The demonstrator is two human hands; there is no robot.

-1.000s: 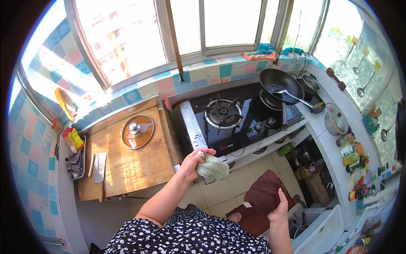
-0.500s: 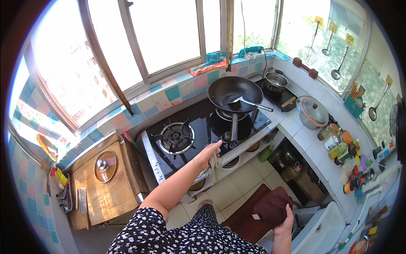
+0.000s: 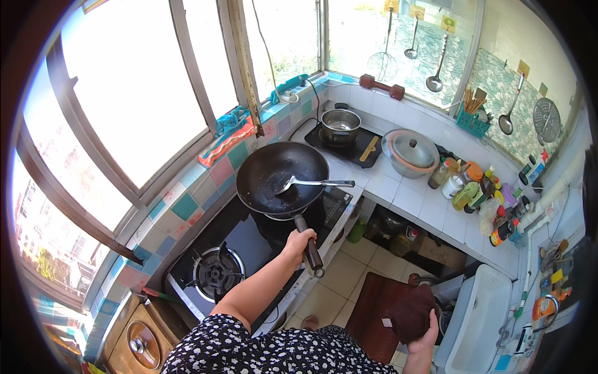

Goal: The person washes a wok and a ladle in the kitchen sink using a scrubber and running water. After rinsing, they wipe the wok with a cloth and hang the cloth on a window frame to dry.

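Note:
A black wok [image 3: 261,177] sits on the far burner of the glass-topped gas stove [image 3: 249,227], its handle pointing toward me. My left hand [image 3: 299,244] is closed around that handle [image 3: 313,254]. A metal spatula [image 3: 321,183] lies inside, its handle reaching past the rim to the right. Down at the lower right, my right hand [image 3: 425,340] grips a bunched dark maroon cloth [image 3: 410,313] with a small white tag. The cloth hides most of those fingers.
A second burner [image 3: 218,273] is left of the wok. A small steel pot [image 3: 340,126] and a lidded pot [image 3: 410,153] stand on the tiled counter, beside several bottles [image 3: 461,187]. The sink [image 3: 479,318] is at right; a wooden cabinet [image 3: 118,340] holds a glass lid [image 3: 144,344].
My view has turned to the right. My left hand has come from a greyish cloth at the stove's front edge to the wok handle. The maroon cloth stays in my right hand.

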